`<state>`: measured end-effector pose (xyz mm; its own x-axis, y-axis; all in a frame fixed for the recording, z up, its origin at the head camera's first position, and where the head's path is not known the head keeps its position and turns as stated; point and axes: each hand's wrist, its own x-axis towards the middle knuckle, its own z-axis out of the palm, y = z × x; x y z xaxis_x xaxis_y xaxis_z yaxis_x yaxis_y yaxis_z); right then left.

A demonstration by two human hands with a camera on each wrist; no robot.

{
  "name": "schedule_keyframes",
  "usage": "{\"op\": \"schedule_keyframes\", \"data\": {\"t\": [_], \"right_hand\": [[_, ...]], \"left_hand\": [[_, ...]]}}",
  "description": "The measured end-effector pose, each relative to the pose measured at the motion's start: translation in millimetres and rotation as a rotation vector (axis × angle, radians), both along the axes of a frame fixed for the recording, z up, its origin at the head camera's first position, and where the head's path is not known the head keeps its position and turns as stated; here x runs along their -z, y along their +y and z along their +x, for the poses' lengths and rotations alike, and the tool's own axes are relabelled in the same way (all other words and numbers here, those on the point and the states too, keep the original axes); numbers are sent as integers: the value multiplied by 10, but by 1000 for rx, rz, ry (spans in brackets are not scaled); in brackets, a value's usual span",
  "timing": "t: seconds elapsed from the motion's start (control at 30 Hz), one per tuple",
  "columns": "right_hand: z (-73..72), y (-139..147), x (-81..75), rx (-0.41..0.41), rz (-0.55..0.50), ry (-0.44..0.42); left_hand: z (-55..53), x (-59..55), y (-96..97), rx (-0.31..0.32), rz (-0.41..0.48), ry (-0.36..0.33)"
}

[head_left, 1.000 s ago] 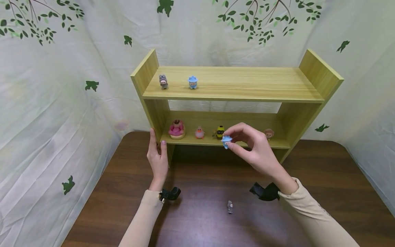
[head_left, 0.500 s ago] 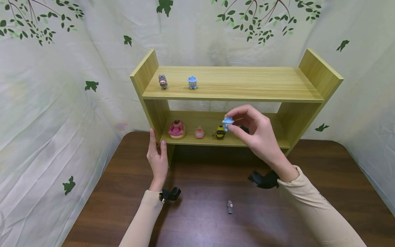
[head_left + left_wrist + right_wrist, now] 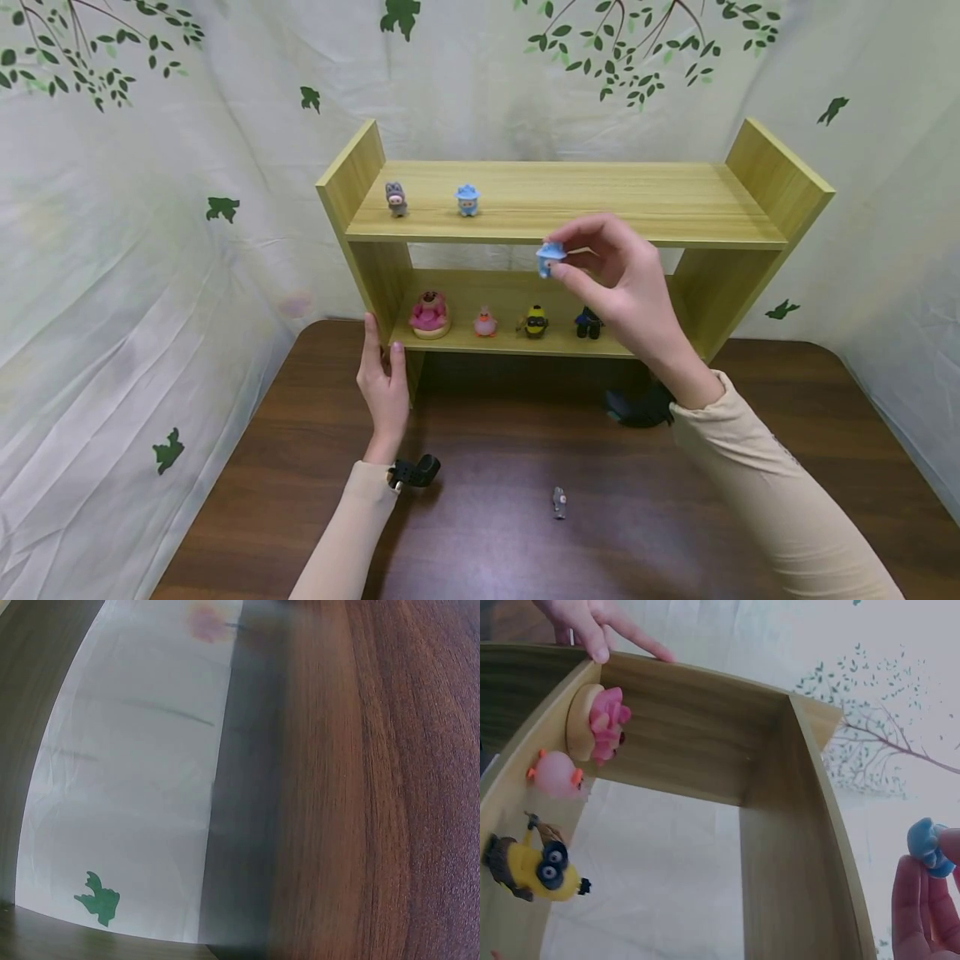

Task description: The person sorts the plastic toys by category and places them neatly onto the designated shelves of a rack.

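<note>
Between thumb and fingers my right hand [image 3: 630, 283] pinches a small blue-hatted figurine [image 3: 550, 260], held in front of the top board's front edge. The right wrist view shows that blue figurine [image 3: 928, 846] at its right side. My left hand [image 3: 385, 392] touches the left side panel of the wooden shelf [image 3: 562, 242], fingers straight. On the top board stand a grey figurine [image 3: 396, 200] and another blue-hatted figurine [image 3: 467, 200]. A pink bear figurine [image 3: 430, 315], a pink duck figurine [image 3: 485, 322], a yellow minion figurine [image 3: 534, 322] and a dark figurine [image 3: 588, 323] line the lower board.
A small grey figurine [image 3: 559, 503] lies on the brown table [image 3: 480, 550] in front of the shelf. Behind hangs a pale cloth [image 3: 465, 83] printed with leaves. The left wrist view shows only tabletop [image 3: 360, 825], shelf wood and cloth.
My right hand has risen with the blue-hatted figurine, from the lower board's front edge to just below the top board's edge. The dark figurine has come into view. My left hand stays put.
</note>
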<state>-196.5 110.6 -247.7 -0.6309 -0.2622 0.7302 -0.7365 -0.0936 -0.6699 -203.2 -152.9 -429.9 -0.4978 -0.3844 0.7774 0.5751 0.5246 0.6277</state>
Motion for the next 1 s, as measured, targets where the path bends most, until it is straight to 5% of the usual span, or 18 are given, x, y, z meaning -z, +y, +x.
{"op": "schedule_keyframes", "data": {"t": [1.0], "right_hand": [[-398, -147, -395, 103, 111, -81]], "left_hand": [[10, -24, 9, 15, 12, 19]]}}
